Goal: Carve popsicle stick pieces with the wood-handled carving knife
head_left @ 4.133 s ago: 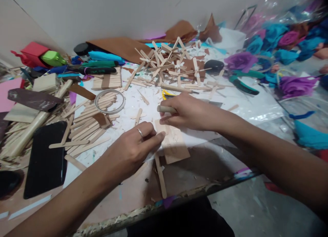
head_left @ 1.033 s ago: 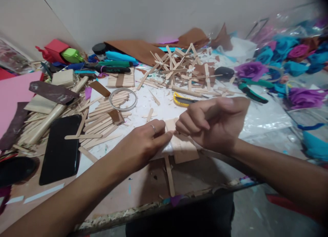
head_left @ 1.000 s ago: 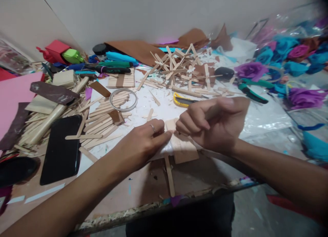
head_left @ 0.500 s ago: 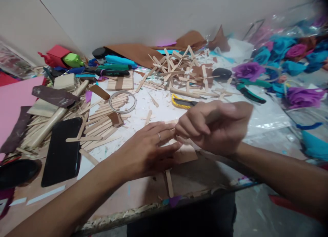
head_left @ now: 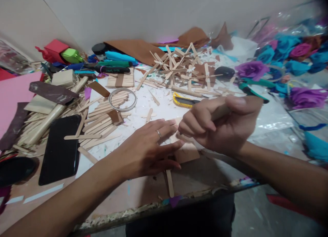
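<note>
My left hand (head_left: pixel 146 148), with a ring on one finger, lies palm down with its fingers stretched out over a thin wooden piece (head_left: pixel 188 153). A craft stick (head_left: pixel 169 184) pokes out below that hand towards the table edge. Just to the right, my right hand (head_left: pixel 222 124) is curled, thumb up, around a slim tool with a brownish handle (head_left: pixel 221 111). Its fingertips meet the left fingertips over the wooden piece. The tool's tip is hidden, so its kind does not show.
Beyond the hands lies a yellow utility knife (head_left: pixel 183 100). A tape ring (head_left: pixel 122 99) rests on loose craft sticks (head_left: pixel 99 126). A black phone (head_left: pixel 60 150) lies left. Crossed-stick assemblies (head_left: pixel 179 66) stand behind; pliers (head_left: pixel 252 90) and purple paper flowers (head_left: pixel 252 70) are right.
My right hand has shifted slightly right and up, its grip on the slim tool kept. The left hand stays nearly in place. The whole view has moved a little.
</note>
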{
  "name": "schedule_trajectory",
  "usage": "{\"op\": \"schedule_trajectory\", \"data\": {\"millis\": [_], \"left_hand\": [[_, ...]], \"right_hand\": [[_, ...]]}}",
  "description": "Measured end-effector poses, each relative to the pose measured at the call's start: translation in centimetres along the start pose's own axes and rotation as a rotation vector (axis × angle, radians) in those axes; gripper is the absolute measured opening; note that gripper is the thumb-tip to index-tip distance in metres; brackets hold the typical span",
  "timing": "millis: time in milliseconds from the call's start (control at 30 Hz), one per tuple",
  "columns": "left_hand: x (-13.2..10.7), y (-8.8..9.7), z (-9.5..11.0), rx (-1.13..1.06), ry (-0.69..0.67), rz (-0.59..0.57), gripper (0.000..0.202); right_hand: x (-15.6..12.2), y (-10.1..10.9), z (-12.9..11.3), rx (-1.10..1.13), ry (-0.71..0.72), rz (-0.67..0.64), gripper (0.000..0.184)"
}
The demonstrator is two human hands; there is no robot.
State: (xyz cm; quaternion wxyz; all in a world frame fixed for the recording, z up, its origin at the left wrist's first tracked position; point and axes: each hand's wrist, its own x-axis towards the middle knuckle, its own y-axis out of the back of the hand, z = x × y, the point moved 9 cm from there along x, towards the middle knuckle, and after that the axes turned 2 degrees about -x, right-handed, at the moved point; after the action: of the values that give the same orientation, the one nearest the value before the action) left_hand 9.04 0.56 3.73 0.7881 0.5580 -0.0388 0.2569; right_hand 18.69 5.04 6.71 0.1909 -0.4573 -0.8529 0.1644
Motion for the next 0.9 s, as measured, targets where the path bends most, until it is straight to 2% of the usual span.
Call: {"op": "schedule_trajectory", "data": {"millis": [367,600,767,900], "left_hand": [[0.1,0.0,0.0,-0.031,-0.001,0.001,0.043],[-0.1,-0.6,-0.3,-0.001,0.026,0.022,0.042],[0.1,-0.7,-0.1,0.005,0.023,0.001,0.031],[0.4,-0.3,0.0,0.011,0.021,0.042,0.025]], "right_hand": [[-0.1,-0.2,0.1,-0.079,-0.058,-0.030,0.062],[-0.4,-0.1,0.2,-0.102,0.029,0.038,0.060],[-0.3,-0.4,0.6,-0.129,0.059,0.063,0.062],[-0.1,-0.8,1.0,-0.138,0.173,0.082,0.064]]}}
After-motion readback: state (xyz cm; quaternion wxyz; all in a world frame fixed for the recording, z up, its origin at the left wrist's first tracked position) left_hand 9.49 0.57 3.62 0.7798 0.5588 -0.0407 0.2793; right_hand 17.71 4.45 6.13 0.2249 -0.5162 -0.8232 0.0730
